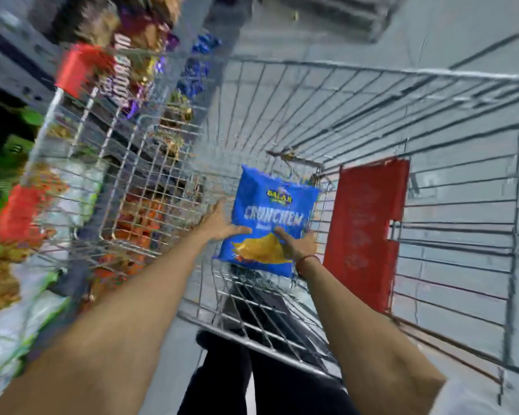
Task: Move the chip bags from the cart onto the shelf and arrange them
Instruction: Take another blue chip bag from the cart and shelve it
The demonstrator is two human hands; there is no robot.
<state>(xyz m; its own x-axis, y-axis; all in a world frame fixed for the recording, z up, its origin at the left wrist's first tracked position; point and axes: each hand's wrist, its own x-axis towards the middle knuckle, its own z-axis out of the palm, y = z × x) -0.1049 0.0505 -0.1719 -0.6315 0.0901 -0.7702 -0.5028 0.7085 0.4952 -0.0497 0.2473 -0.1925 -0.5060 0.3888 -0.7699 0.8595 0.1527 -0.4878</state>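
Seen from above, looking down into a wire shopping cart, two bare forearms reach in from the bottom of the view. Between the hands is a single blue chip bag with white lettering and a picture of yellow chips on its lower half. The bag sits deep inside the cart, at its narrow far end, with its top edge pointing away from the person. The left hand presses against the bag's left edge, thumb laid across the front of the bag and fingers hidden behind or under it. The right hand grips the bag's lower right side, thumb on the front and fingers wrapped around the right edge; a thin red thread circles that wrist. Both hands are partly closed on the bag, so it lies directly between them and touches both. Whether the bag rests on the cart's wire floor or is lifted off it cannot be told. Just to the right of the bag, a red plastic flap hangs against the cart's wire wall. Along the left side, beyond the cart's wires, shelves hold blurred snack packets in orange, green, purple and white. The floor is grey.
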